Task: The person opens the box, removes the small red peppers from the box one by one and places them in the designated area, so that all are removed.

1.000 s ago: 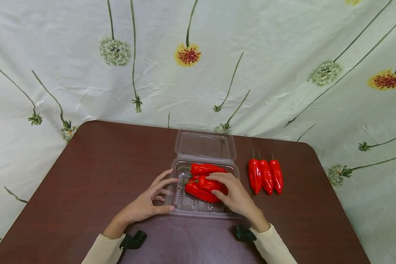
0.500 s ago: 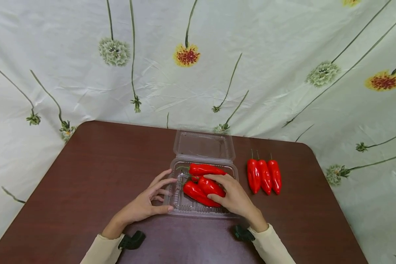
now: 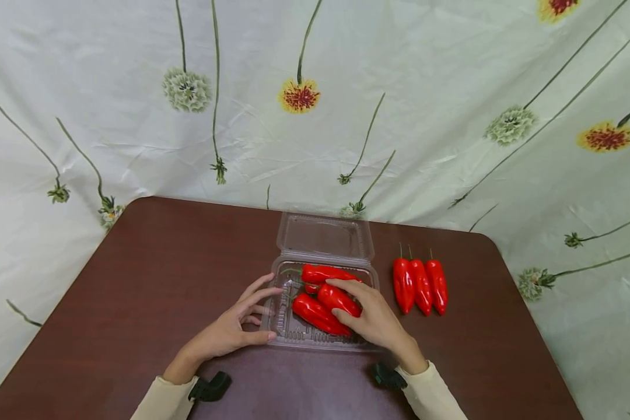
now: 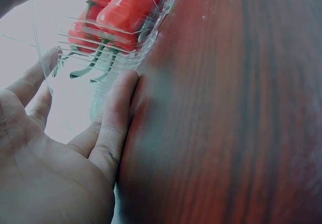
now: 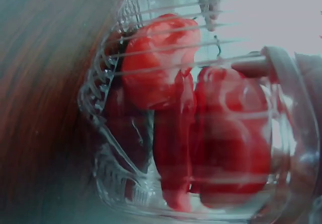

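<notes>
A clear plastic clamshell container (image 3: 320,346) sits on the table with its lid (image 3: 325,236) folded back. Several long red peppers lie inside: one along the back (image 3: 328,272), one at the front (image 3: 315,315), another mostly hidden between them. My right hand (image 3: 380,318) pinches a middle red pepper (image 3: 337,298) between thumb and fingers, above the right part of the container. At the container's left side my left hand (image 3: 223,333) has its fingers spread and nearly straight, touching the rim; the left wrist view shows the fingers (image 4: 118,108) along the clear wall.
Right of the container, 3 red peppers (image 3: 422,286) lie side by side with stems pointing away. The dark brown table (image 3: 189,262) ends in front of a hanging flowered cloth (image 3: 252,116).
The pinched pepper and the front pepper have turned, their tips swinging toward the container's front right. My left hand stays at the rim. The head view has shifted slightly.
</notes>
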`<move>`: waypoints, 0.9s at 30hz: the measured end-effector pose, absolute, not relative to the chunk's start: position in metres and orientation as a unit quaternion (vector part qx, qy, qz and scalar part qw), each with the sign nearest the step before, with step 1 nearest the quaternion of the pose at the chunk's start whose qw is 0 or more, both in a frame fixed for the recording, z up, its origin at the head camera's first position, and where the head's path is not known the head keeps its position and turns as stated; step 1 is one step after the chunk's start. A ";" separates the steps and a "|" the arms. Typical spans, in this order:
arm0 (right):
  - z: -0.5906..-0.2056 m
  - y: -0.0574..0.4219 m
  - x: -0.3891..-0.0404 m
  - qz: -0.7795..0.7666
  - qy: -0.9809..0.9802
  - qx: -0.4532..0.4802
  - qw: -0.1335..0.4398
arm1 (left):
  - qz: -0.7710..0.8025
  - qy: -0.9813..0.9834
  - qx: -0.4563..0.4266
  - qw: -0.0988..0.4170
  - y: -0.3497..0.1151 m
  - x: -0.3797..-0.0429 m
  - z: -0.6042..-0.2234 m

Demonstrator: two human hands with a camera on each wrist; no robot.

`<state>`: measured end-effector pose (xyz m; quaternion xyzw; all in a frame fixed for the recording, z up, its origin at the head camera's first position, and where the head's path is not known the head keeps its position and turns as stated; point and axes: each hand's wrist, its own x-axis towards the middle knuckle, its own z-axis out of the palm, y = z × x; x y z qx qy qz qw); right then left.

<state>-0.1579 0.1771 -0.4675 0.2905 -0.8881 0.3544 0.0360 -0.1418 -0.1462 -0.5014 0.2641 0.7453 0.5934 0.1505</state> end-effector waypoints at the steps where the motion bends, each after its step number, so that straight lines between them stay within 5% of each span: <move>1: -0.468 0.177 -0.158 0.358 -0.886 0.294 0.037 | 0.594 0.745 0.263 0.151 -0.146 -0.142 -0.502; 19: -0.460 0.185 -0.161 0.410 -0.866 0.283 0.044 | 0.592 0.747 0.262 0.150 -0.146 -0.142 -0.498; 27: -0.449 0.204 -0.165 0.441 -0.863 0.228 0.098 | 0.592 0.748 0.259 0.150 -0.145 -0.142 -0.498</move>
